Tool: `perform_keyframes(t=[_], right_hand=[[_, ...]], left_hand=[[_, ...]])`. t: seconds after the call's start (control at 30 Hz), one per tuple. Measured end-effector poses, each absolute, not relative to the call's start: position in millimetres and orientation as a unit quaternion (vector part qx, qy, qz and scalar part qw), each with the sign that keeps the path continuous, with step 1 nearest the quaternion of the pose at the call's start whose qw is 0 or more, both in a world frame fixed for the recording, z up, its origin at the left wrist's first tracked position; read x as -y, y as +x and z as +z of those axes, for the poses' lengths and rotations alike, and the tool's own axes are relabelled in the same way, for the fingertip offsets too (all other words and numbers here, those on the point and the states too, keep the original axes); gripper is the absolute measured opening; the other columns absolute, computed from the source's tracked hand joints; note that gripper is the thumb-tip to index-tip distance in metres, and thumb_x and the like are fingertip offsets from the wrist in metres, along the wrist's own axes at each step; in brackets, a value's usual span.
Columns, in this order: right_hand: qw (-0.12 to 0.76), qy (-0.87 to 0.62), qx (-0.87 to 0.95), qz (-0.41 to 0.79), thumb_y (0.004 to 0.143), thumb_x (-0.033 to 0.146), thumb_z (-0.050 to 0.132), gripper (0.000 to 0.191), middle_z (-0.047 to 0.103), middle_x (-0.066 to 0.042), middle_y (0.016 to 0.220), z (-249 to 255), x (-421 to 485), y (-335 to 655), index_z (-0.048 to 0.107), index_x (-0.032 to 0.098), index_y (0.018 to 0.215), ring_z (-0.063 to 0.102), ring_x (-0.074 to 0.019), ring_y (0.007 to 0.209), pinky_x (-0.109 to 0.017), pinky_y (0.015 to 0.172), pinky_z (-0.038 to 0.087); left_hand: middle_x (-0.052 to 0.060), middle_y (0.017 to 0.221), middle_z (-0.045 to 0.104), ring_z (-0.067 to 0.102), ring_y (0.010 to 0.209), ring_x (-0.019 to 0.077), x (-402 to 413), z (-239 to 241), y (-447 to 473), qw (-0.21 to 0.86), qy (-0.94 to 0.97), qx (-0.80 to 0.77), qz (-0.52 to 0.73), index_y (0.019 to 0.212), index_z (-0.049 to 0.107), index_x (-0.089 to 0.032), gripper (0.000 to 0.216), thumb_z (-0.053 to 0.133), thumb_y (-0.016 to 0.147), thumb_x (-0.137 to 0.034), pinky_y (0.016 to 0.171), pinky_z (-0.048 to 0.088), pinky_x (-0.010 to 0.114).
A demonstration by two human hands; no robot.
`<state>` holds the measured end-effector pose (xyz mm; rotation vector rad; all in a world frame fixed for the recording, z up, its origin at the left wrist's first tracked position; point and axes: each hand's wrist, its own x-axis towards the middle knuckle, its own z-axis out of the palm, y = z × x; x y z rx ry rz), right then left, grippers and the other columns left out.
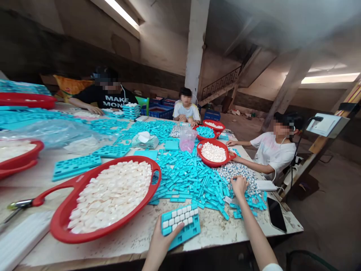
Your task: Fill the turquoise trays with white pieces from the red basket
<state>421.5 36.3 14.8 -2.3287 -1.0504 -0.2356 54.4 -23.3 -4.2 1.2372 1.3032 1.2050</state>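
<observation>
My left hand [160, 241] rests at the table's front edge and holds the near end of a turquoise tray [184, 226]. Part of the tray's slots carry small white pieces. My right hand [239, 186] reaches forward over a heap of small wrapped grey-white pieces [235, 172]. Its fingers are curled down into the heap, and what they hold is hidden. A broad spread of loose turquoise plastic pieces [191, 178] lies between both hands and the table's middle. A large red basin [63, 214] full of white pieces sits just left of my left hand.
Three other people sit at the table's far and right sides. Before them stand red bowls [203, 158] of white and turquoise pieces. Empty turquoise trays [76, 165] lie at the left. A dark phone [275, 213] and a white power bank [266, 185] lie near the right corner.
</observation>
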Motion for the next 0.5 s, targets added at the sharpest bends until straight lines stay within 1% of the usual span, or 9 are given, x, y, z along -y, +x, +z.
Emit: perform_keyframes(t=[0.1,0.23,0.37,0.5], right_hand=[[0.280,-0.877,0.381,-0.082,0.083,0.027,0.065,0.019,0.074,-0.015,0.107,11,-39,428,0.079,0.016,0.088,0.055,-0.0340,0.111,-0.044,0.096,0.029],[0.285,-0.882,0.366,-0.082,0.083,0.029,0.064,0.021,0.071,-0.016,0.113,-1,-43,436,0.079,0.016,0.089,0.051,-0.0350,0.116,-0.046,0.098,0.027],[0.319,-0.876,0.351,-0.083,0.080,0.030,0.066,0.019,0.069,-0.016,0.117,-6,-44,436,0.078,0.016,0.084,0.050,-0.0375,0.116,-0.050,0.099,0.028],[0.371,-0.845,0.377,-0.088,0.079,0.031,0.065,0.016,0.070,-0.014,0.116,2,-40,435,0.074,0.018,0.082,0.050,-0.0367,0.118,-0.050,0.100,0.031]], left_hand=[[0.010,0.101,0.075,0.072,0.097,0.0328,25,-3,54,0.478,0.510,-0.533,0.476,0.104,0.058,-0.021,0.059,0.078,0.062,-0.057,0.092,0.056,0.046],[0.009,0.106,0.073,0.071,0.101,0.0308,26,-5,52,0.487,0.519,-0.537,0.452,0.108,0.056,-0.021,0.061,0.080,0.064,-0.054,0.094,0.056,0.046],[0.008,0.104,0.073,0.071,0.099,0.0299,29,-6,53,0.472,0.510,-0.555,0.457,0.109,0.056,-0.021,0.060,0.080,0.065,-0.055,0.089,0.058,0.045],[0.008,0.103,0.073,0.072,0.097,0.0293,27,-9,53,0.471,0.517,-0.548,0.460,0.107,0.057,-0.022,0.058,0.080,0.066,-0.055,0.089,0.058,0.044]])
